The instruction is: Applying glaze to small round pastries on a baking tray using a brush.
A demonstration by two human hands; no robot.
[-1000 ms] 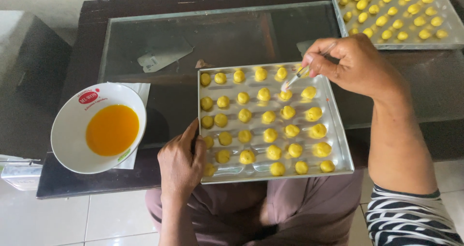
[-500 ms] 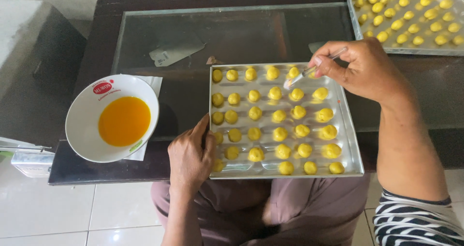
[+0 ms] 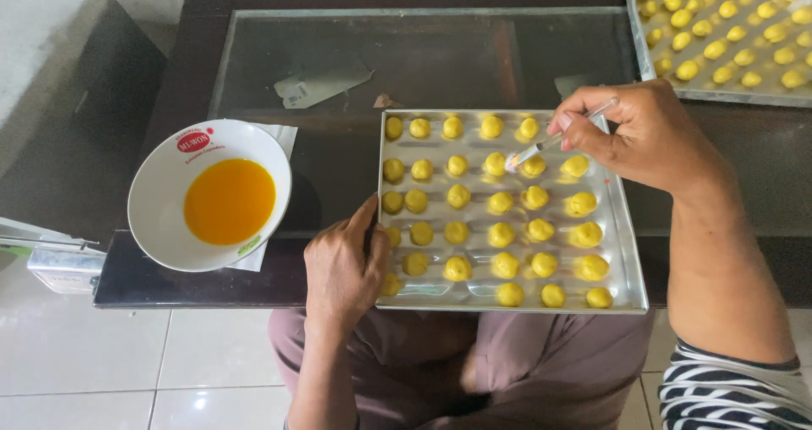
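Note:
A shiny metal baking tray [image 3: 622, 252] lies at the table's near edge, filled with rows of small yellow dough balls [image 3: 501, 202]. My right hand [image 3: 647, 134] pinches a thin clear-handled brush [image 3: 554, 140]; its tip touches a ball in the second row. My left hand [image 3: 342, 265] rests on the tray's near left corner, gripping its edge and covering a ball or two. Left of the tray stands a white bowl [image 3: 161, 176] of orange egg wash [image 3: 228, 200].
A second tray of yellow dough balls [image 3: 727, 37] sits at the far right corner. The dark table has a glass top [image 3: 423, 54] with a grey scraper-like piece [image 3: 321, 83] on it. A paper [image 3: 283, 138] lies under the bowl. White floor tiles lie below.
The view has shifted, so everything sits further right and lower in the picture. My right hand's brush tip moved from the top row down to the second row. My left hand stayed on the tray.

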